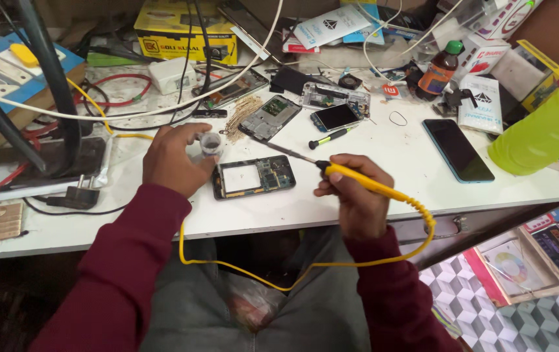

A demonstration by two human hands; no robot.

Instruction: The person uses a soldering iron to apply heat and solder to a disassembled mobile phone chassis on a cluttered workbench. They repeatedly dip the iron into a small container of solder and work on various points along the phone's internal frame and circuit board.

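Observation:
My right hand point(352, 195) grips a yellow-handled soldering iron point(364, 184), its metal tip point(279, 150) pointing left over the white table, just above an opened phone frame point(253, 176) with a bare circuit board. The iron's yellow cord point(305, 266) loops down across my lap. My left hand point(174, 160) holds a small round container point(211, 143) between thumb and fingers, just left of the phone frame. Both sleeves are dark red.
Several dismantled phones point(270, 117), a small screwdriver point(329, 137) and an intact dark phone point(457, 149) lie on the white table point(384, 195). A brown bottle point(437, 70), boxes, cables, a lime-green bottle point(543, 127) and a plug point(74, 195) crowd the edges.

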